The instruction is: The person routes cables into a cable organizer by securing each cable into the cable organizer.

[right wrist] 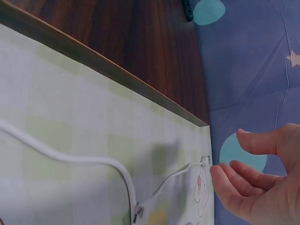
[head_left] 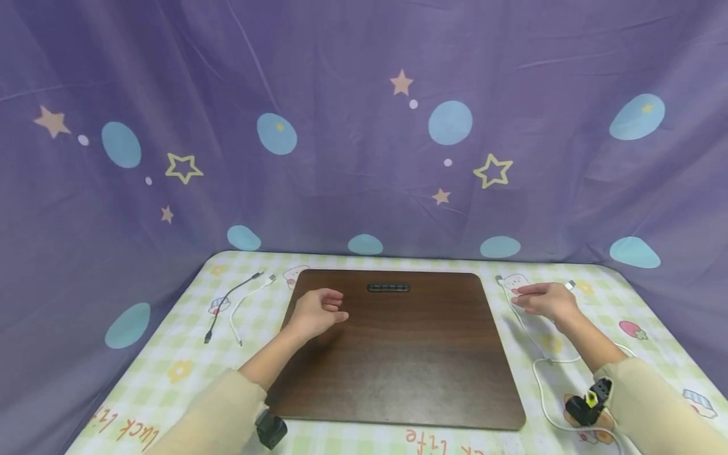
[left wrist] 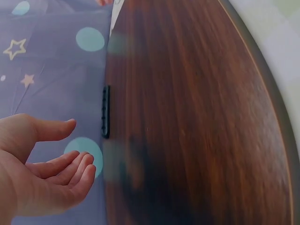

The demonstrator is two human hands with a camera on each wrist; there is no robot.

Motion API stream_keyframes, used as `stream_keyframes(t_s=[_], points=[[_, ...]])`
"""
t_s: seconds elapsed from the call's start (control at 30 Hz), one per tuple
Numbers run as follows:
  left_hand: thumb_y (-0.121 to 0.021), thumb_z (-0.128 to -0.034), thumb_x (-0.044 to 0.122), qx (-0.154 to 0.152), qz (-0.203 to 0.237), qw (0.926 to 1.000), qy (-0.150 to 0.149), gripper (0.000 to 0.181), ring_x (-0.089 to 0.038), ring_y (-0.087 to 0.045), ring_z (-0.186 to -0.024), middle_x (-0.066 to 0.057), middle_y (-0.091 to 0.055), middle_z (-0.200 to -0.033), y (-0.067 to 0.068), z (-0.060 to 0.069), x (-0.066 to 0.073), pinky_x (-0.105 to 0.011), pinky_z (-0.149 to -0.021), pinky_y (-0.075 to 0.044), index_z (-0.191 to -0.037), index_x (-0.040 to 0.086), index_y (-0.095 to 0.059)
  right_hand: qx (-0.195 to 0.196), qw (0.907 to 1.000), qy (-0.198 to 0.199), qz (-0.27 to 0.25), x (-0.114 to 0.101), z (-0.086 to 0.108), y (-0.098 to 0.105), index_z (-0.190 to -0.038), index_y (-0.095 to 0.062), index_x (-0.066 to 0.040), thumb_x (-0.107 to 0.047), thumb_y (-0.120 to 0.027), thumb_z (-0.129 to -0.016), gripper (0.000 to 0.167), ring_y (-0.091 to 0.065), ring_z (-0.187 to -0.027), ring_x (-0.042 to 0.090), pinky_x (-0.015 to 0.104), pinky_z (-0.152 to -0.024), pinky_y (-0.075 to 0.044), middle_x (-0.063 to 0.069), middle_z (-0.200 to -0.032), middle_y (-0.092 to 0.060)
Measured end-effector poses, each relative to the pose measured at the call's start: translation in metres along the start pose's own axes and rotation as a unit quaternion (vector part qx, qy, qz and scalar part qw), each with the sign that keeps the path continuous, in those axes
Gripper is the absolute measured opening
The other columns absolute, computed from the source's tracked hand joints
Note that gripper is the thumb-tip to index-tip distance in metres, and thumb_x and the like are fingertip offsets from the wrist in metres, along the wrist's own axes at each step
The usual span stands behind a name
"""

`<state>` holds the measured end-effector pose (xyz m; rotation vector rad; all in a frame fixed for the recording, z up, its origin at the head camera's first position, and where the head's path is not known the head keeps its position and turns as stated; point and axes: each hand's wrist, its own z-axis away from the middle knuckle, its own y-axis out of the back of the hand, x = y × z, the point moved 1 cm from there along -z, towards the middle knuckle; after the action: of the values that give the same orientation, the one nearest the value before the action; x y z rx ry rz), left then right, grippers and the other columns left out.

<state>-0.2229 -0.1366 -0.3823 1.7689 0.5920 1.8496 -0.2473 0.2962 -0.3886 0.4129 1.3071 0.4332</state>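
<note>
My left hand [head_left: 318, 312] hovers above the left part of a dark brown wooden board [head_left: 409, 360], fingers loosely bent and holding nothing. A black slotted strip [head_left: 388, 287] lies near the board's far edge, to the right of that hand; the left wrist view shows the strip [left wrist: 106, 111] beyond the fingertips. My right hand [head_left: 547, 301] is raised over the white cable [head_left: 523, 325] right of the board, thumb and fingers apart in the right wrist view with nothing between them. One plug [head_left: 500, 280] of the cable lies to the left of this hand.
Left of the board lie a short black cable [head_left: 225, 297] and a short white cable [head_left: 243, 299]. The white cable on the right loops toward the front edge. A checked cloth [head_left: 170, 404] covers the table, and a purple curtain [head_left: 352, 158] hangs behind it.
</note>
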Motion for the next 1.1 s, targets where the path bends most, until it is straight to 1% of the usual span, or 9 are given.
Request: stream_keyframes(t_s=[0.07,0.2,0.23,0.37,0.5,0.6,0.77,0.93,1.1], points=[[-0.073,-0.0819,0.009,-0.004,0.005,1.0000,-0.003,0.038,-0.029,-0.067,-0.104,-0.017,-0.069,-0.114,-0.004,0.000,0.003,-0.040,-0.091,-0.056,-0.117,-0.001,-0.063,-0.011,0.9998,-0.002,-0.015,0.000,-0.003,-0.001,-0.126,-0.049,0.020,-0.012,-0.068,-0.087,0.054,-0.064,-0.069,-0.005,0.024,-0.074,-0.060,0.000,-0.088,-0.074],[-0.073,-0.0813,0.009,-0.010,0.016,0.9998,-0.006,0.037,-0.028,-0.067,-0.103,-0.017,-0.070,-0.114,-0.012,0.000,0.008,-0.038,-0.090,-0.056,-0.116,-0.001,-0.064,-0.036,0.9979,-0.013,-0.053,0.001,-0.010,-0.002,-0.129,-0.042,0.023,-0.010,-0.064,-0.090,0.056,-0.067,-0.071,-0.003,0.024,-0.075,-0.060,-0.003,-0.084,-0.075],[-0.073,-0.0813,0.008,-0.011,0.018,0.9998,-0.007,0.037,-0.028,-0.067,-0.103,-0.016,-0.070,-0.114,-0.013,0.000,0.009,-0.038,-0.090,-0.056,-0.116,-0.001,-0.064,-0.038,0.9974,-0.018,-0.059,0.001,-0.012,-0.003,-0.130,-0.042,0.023,-0.010,-0.064,-0.090,0.057,-0.066,-0.071,-0.004,0.023,-0.075,-0.060,-0.006,-0.082,-0.074],[-0.073,-0.0815,0.008,-0.020,0.024,0.9994,-0.013,0.037,-0.028,-0.067,-0.103,-0.017,-0.069,-0.114,-0.019,0.000,0.015,-0.037,-0.089,-0.057,-0.116,-0.001,-0.064,-0.041,0.9954,-0.031,-0.080,0.004,-0.020,-0.004,-0.132,-0.040,0.022,-0.009,-0.064,-0.089,0.058,-0.066,-0.069,-0.004,0.022,-0.074,-0.060,-0.007,-0.078,-0.074],[-0.073,-0.0817,0.008,-0.033,0.029,0.9988,-0.021,0.037,-0.028,-0.067,-0.102,-0.017,-0.069,-0.114,-0.025,0.000,0.020,-0.036,-0.087,-0.057,-0.116,-0.002,-0.064,-0.041,0.9935,-0.043,-0.098,0.008,-0.026,-0.003,-0.133,-0.037,0.021,-0.006,-0.063,-0.089,0.058,-0.065,-0.068,-0.004,0.021,-0.074,-0.060,-0.012,-0.072,-0.070],[-0.073,-0.0818,0.009,-0.039,0.034,0.9984,-0.021,0.037,-0.028,-0.067,-0.102,-0.017,-0.069,-0.114,-0.030,0.000,0.023,-0.035,-0.086,-0.058,-0.116,-0.002,-0.064,-0.043,0.9915,-0.051,-0.112,0.010,-0.030,-0.003,-0.135,-0.035,0.021,-0.005,-0.063,-0.089,0.059,-0.066,-0.067,-0.004,0.021,-0.074,-0.060,-0.013,-0.071,-0.069],[-0.073,-0.0820,0.009,-0.055,0.045,0.9973,-0.016,0.038,-0.027,-0.067,-0.102,-0.017,-0.069,-0.115,-0.036,-0.001,0.026,-0.034,-0.084,-0.058,-0.117,-0.001,-0.063,-0.045,0.9910,-0.057,-0.113,0.010,-0.035,-0.005,-0.135,-0.035,0.021,-0.004,-0.063,-0.089,0.059,-0.066,-0.065,-0.002,0.021,-0.071,-0.060,-0.012,-0.072,-0.071],[-0.073,-0.0821,0.010,-0.074,0.061,0.9953,-0.015,0.039,-0.027,-0.067,-0.102,-0.017,-0.068,-0.115,-0.044,-0.002,0.031,-0.033,-0.084,-0.059,-0.118,-0.002,-0.063,-0.046,0.9906,-0.059,-0.114,0.008,-0.037,-0.008,-0.135,-0.034,0.021,-0.002,-0.060,-0.089,0.058,-0.067,-0.064,-0.002,0.021,-0.069,-0.060,-0.014,-0.070,-0.071],[-0.073,-0.0820,0.010,-0.085,0.069,0.9939,-0.019,0.039,-0.027,-0.067,-0.102,-0.018,-0.068,-0.115,-0.051,-0.003,0.036,-0.032,-0.085,-0.058,-0.118,-0.002,-0.063,-0.035,0.9932,-0.062,-0.092,0.009,-0.041,-0.011,-0.132,-0.039,0.021,-0.006,-0.062,-0.090,0.056,-0.065,-0.062,-0.002,0.021,-0.067,-0.060,-0.014,-0.067,-0.068]])
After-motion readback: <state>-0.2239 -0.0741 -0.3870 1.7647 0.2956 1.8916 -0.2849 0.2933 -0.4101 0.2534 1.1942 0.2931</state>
